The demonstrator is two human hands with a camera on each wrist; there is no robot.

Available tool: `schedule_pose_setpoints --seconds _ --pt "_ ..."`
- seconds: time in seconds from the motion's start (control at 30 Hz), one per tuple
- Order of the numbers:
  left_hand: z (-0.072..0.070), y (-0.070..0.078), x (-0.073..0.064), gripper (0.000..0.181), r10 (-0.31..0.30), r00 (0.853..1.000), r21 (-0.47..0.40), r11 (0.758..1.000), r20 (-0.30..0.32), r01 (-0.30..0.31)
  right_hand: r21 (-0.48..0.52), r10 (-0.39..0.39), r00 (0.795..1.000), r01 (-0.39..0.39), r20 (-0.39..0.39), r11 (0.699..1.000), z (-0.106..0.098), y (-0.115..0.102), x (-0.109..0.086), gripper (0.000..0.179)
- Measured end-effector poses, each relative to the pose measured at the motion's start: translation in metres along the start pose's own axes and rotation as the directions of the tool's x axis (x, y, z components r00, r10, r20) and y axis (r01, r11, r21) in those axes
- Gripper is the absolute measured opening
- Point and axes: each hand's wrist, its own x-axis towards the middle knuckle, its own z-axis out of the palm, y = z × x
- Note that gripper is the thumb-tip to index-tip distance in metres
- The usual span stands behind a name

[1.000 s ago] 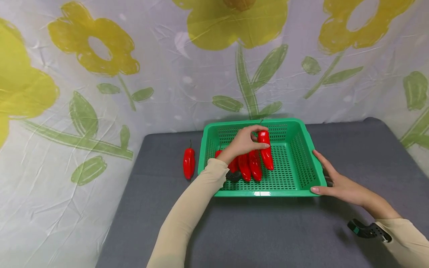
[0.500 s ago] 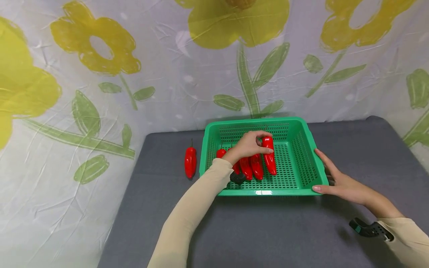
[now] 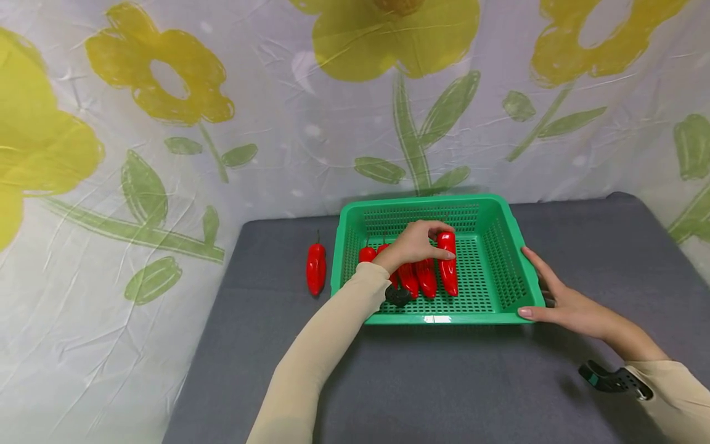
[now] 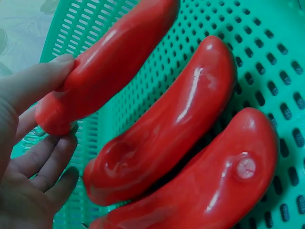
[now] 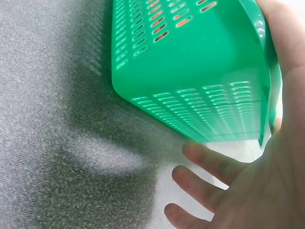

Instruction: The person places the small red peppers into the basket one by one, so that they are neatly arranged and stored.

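Observation:
A glossy red chili pepper [image 3: 448, 274] is pinched near its stem end between the thumb and fingers of my left hand [image 3: 413, 242], inside a green plastic basket [image 3: 477, 318]. Its tip points toward the basket's front, low over the slotted floor. Several more red peppers [image 3: 426, 280] lie side by side just left of it, partly hidden by my hand and wrist. In the left wrist view two of these peppers [image 4: 167, 129] rest below the held one. My right hand [image 3: 566, 309] touches the basket's right rim with thumb and index finger; its other fingers extend apart from the wall.
One more red pepper [image 3: 316, 269] lies on the grey cloth-covered table [image 3: 444, 382], left of the basket. A flower-printed curtain [image 3: 277, 123] hangs behind the table's back edge. A black band [image 3: 610, 379] sits at my right wrist.
My left hand has moved slightly right and toward me, lowering the pepper to the basket floor beside the row. The right hand keeps its place on the rim.

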Motion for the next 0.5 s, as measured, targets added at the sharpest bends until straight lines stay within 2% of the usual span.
schedule_pose_setpoints --seconds 0.5 --pt "0.005 -0.005 0.0051 0.059 -0.009 1.0 0.11 0.994 -0.004 0.01 0.002 0.005 1.0 -0.005 -0.002 1.0 0.0009 0.0002 0.0012 0.111"
